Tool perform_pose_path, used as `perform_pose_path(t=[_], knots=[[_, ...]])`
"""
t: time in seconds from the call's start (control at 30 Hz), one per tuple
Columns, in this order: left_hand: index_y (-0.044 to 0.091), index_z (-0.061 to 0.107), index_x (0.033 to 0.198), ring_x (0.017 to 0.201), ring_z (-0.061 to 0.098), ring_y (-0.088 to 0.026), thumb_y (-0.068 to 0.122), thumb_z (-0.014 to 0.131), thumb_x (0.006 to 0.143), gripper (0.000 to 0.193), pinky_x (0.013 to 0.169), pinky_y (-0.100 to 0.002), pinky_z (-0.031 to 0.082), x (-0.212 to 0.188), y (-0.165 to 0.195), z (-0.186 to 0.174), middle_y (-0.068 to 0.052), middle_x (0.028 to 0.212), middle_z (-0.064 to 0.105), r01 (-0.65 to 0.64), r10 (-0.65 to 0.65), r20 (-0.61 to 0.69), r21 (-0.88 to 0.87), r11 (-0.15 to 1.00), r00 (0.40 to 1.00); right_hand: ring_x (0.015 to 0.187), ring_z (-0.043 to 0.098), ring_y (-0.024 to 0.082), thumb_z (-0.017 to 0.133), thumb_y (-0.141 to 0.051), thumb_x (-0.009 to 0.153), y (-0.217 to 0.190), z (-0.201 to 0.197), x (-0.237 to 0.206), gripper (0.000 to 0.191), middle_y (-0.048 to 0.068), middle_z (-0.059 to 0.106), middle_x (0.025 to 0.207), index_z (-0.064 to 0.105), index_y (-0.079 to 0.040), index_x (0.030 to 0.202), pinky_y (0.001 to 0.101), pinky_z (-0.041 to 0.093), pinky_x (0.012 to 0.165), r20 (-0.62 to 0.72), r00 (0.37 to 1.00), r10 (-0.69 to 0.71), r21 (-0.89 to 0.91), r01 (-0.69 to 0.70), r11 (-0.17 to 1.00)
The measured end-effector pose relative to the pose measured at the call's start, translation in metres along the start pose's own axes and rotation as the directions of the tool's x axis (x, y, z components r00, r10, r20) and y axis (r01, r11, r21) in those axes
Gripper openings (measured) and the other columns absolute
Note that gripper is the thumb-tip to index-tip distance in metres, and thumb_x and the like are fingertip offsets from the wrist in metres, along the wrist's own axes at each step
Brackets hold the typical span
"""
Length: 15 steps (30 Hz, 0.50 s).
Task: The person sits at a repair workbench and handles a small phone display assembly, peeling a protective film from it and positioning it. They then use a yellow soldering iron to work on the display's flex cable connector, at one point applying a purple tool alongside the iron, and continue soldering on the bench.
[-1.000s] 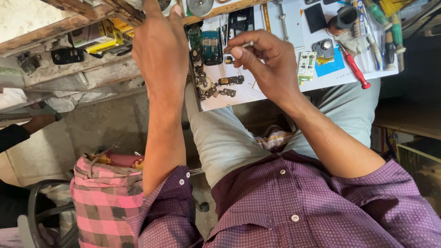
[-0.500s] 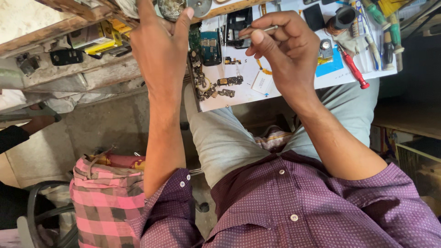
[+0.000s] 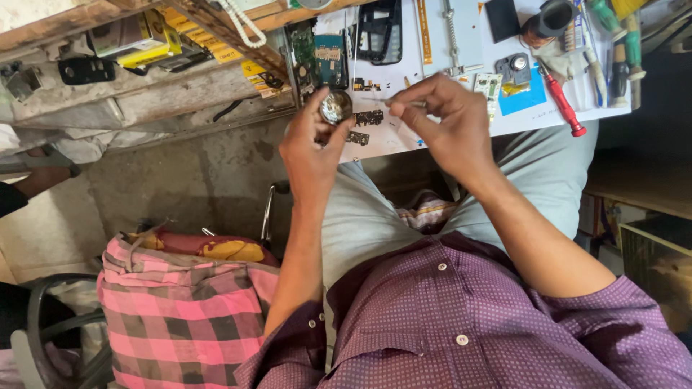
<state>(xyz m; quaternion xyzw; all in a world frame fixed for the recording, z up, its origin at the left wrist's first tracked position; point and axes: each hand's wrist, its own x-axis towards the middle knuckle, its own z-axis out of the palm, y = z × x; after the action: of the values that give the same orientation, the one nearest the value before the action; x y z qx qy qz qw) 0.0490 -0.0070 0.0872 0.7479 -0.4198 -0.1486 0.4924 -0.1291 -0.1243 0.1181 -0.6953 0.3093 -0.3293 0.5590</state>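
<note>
The view is upside down, with the white work board [image 3: 461, 43] at the top. My left hand [image 3: 310, 148] holds a small round metal container [image 3: 335, 106] between thumb and fingers, just over the board's near edge. My right hand [image 3: 447, 122] pinches a thin metal tool [image 3: 404, 103], possibly tweezers, whose tip points toward the container. Small dark circuit pieces [image 3: 367, 117] lie on the board between the two hands. A green and blue phone circuit board [image 3: 321, 54] lies beyond the container.
A black phone frame [image 3: 380, 29], a red-handled screwdriver [image 3: 562, 104], a blue pad [image 3: 522, 97] and several tools lie on the board. A wooden shelf [image 3: 144, 72] with yellow boxes is at the left. A pink checked bag [image 3: 180, 310] sits by my knee.
My left hand has come down from the far edge of the board, now holding the round container near the front. My right hand has lowered toward it with the thin tool.
</note>
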Motion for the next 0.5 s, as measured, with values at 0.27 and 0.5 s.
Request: perform_pose_path(t=[0.27,0.5], knots=[[0.007,0.063,0.133,0.077,0.067,-0.013,0.006,0.089,0.085,0.055,0.070,-0.026,0.056,-0.026,-0.002,0.003,-0.006,0.097,0.068,-0.061,0.063,-0.089,0.025,0.998,0.994,0.089,0.077,0.015,0.071,-0.014,0.101,0.003,0.021,-0.013,0.017,0.011,0.079,0.098,0.076,-0.004,0.113,0.0290,0.056,0.076,0.058,0.995,0.080,-0.248,-0.063,0.967],[0.006,0.064,0.129,0.075,0.069,-0.011,0.008,0.091,0.084,0.053,0.070,-0.026,0.056,-0.030,-0.001,0.005,-0.005,0.093,0.069,-0.023,0.023,-0.081,0.005,1.000,0.996,0.087,0.077,0.014,0.069,-0.014,0.102,0.009,0.030,-0.014,0.019,0.010,0.079,0.094,0.074,-0.003,0.116,0.0272,0.056,0.074,0.075,0.987,0.140,-0.198,-0.123,0.972]])
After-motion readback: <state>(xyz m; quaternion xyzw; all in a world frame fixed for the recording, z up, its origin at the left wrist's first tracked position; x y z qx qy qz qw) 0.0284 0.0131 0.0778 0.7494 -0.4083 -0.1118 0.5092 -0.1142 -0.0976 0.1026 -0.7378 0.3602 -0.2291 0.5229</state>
